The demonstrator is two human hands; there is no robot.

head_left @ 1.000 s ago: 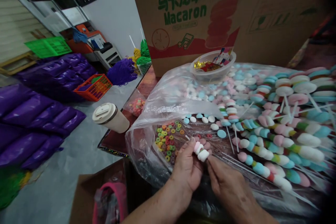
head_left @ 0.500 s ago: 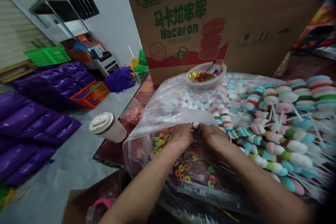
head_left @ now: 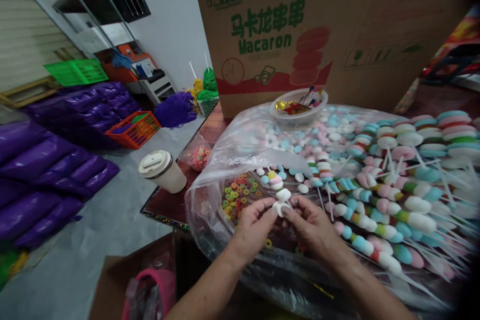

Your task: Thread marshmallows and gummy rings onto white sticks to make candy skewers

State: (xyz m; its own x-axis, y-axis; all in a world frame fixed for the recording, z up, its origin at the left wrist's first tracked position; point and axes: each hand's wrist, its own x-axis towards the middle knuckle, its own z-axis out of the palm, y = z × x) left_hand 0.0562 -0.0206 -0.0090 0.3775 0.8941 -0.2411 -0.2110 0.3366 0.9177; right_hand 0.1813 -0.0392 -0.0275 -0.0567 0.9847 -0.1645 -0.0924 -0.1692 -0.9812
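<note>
A short skewer of candies (head_left: 276,182), white, pink, green and yellow, stands between my hands, tilted up and away. My left hand (head_left: 257,217) pinches a white piece at its lower end. From the other side, my right hand (head_left: 305,215) closes its fingertips on the same lower end. Colourful ring candies (head_left: 238,195) lie left of the skewer inside a clear plastic bag (head_left: 204,200). Many finished-looking skewers of pastel candies (head_left: 375,220) are piled to the right, their white sticks pointing right and down.
A large cardboard box (head_left: 262,75) stands behind, with a clear bowl of wrappers (head_left: 299,117) before it. A lidded cup (head_left: 168,177) and a small bag of pink rings (head_left: 198,157) sit left. Below is an open carton (head_left: 108,285) with a pink item (head_left: 168,285).
Both hands have come back toward me from under the bag's edge. The candy skewer now shows between them, and the ring candies are more exposed. The view has shifted slightly.
</note>
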